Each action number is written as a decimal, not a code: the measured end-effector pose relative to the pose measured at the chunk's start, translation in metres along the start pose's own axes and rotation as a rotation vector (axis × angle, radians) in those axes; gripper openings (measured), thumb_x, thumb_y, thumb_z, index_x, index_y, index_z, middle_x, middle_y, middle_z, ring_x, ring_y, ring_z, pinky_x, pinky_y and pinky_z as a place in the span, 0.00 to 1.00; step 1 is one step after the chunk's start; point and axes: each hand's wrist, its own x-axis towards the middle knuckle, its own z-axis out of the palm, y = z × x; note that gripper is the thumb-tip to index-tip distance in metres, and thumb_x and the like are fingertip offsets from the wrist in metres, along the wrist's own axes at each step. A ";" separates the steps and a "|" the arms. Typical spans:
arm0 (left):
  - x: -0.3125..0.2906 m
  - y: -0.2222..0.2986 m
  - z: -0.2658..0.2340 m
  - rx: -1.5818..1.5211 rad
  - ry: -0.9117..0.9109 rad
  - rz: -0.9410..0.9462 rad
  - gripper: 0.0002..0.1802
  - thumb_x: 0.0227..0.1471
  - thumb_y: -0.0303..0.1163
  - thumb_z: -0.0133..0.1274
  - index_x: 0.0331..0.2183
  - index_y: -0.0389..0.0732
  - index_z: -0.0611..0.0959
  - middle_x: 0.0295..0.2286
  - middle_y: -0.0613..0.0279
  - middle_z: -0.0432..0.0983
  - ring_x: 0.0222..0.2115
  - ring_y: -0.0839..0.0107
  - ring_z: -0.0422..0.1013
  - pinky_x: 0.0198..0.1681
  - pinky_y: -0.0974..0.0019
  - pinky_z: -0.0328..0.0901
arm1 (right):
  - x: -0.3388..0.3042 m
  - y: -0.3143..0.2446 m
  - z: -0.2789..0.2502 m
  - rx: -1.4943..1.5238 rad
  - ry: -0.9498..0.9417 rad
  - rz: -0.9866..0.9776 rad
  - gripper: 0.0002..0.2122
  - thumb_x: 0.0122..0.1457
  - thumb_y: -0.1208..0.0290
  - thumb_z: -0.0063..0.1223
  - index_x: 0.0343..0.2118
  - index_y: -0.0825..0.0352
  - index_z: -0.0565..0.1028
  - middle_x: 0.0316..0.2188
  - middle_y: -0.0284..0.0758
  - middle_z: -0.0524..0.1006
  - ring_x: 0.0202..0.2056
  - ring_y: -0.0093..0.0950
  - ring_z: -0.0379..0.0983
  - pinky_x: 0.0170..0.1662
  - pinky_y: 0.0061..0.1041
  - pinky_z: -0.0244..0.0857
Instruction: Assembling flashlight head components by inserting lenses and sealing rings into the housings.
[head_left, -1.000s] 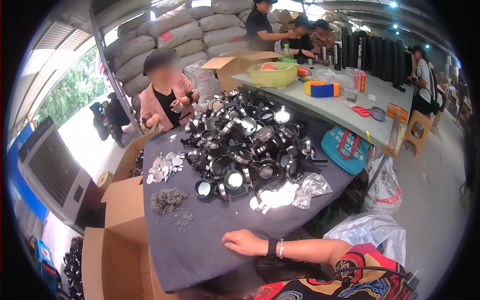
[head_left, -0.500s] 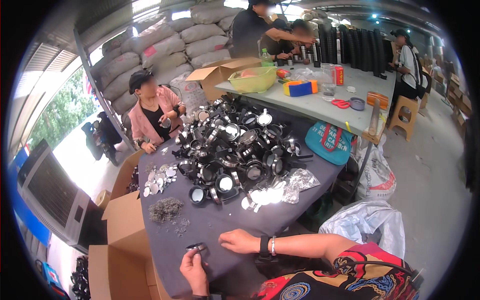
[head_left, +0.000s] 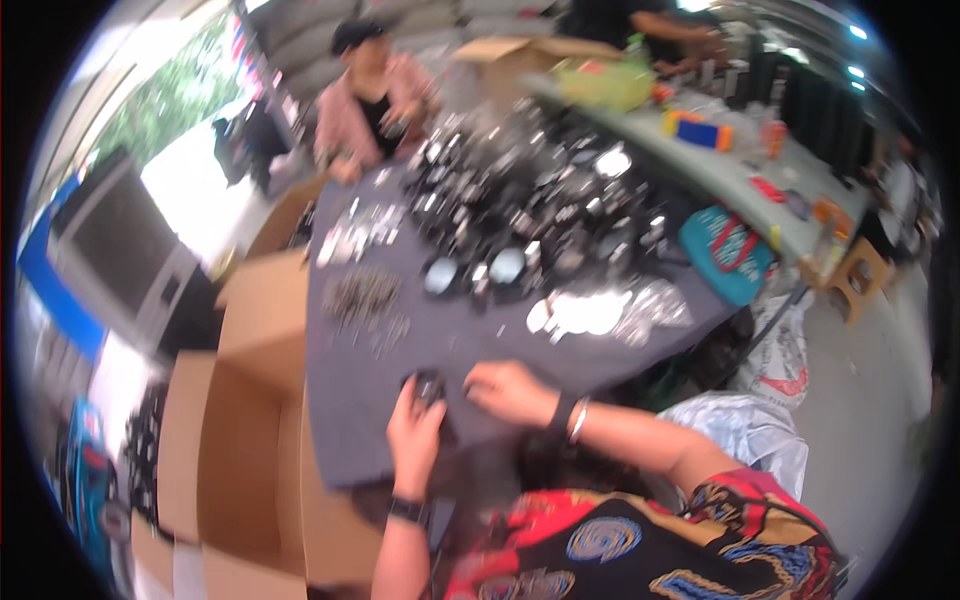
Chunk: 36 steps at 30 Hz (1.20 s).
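Over the near end of the dark cloth-covered table, my left hand [head_left: 413, 437] pinches a black-and-silver round lid [head_left: 428, 388] between thumb and fingers. Blur hides the lid's finer detail. Just right of it, my right hand [head_left: 512, 391] hovers low with its fingers curled together, apart from the lid. Whatever small thing its fingertips may hold is too blurred to name. Farther up lies a big heap of similar black-and-silver lids [head_left: 540, 200]. Between heap and hands are shiny white discs [head_left: 580, 312], with a pile of small metal rings [head_left: 360, 293] to the left.
An open cardboard box [head_left: 240, 450] stands against the table's left side, near my left forearm. Beyond it is a grey air cooler [head_left: 130, 250]. Across the table sits a person in pink [head_left: 365, 110]. A teal bag [head_left: 722, 255] hangs at the right, below a second table [head_left: 800, 165].
The view has swung, so the table and heap sit farther right and higher. My left hand has lifted and turned the lid; more of my left forearm shows. My right hand's fingers stay curled.
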 end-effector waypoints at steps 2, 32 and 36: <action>0.003 0.001 0.007 0.015 0.007 -0.032 0.32 0.49 0.20 0.54 0.56 0.31 0.64 0.31 0.67 0.72 0.29 0.84 0.66 0.34 0.79 0.63 | 0.001 0.005 -0.006 0.059 -0.073 0.083 0.06 0.51 0.75 0.53 0.32 0.69 0.75 0.26 0.41 0.77 0.30 0.33 0.76 0.35 0.29 0.68; -0.007 -0.014 -0.004 -0.164 0.079 -0.037 0.31 0.49 0.18 0.53 0.55 0.33 0.64 0.27 0.66 0.73 0.25 0.85 0.68 0.30 0.80 0.65 | 0.075 0.006 0.000 -0.371 -0.322 0.190 0.03 0.42 0.79 0.52 0.22 0.69 0.75 0.23 0.46 0.76 0.31 0.45 0.74 0.35 0.39 0.67; -0.008 -0.010 -0.005 -0.138 0.062 -0.058 0.31 0.49 0.18 0.53 0.55 0.33 0.64 0.27 0.66 0.73 0.24 0.85 0.67 0.27 0.81 0.64 | 0.065 0.007 0.002 -0.489 -0.267 0.083 0.05 0.41 0.80 0.52 0.24 0.68 0.75 0.23 0.45 0.76 0.31 0.46 0.73 0.34 0.40 0.67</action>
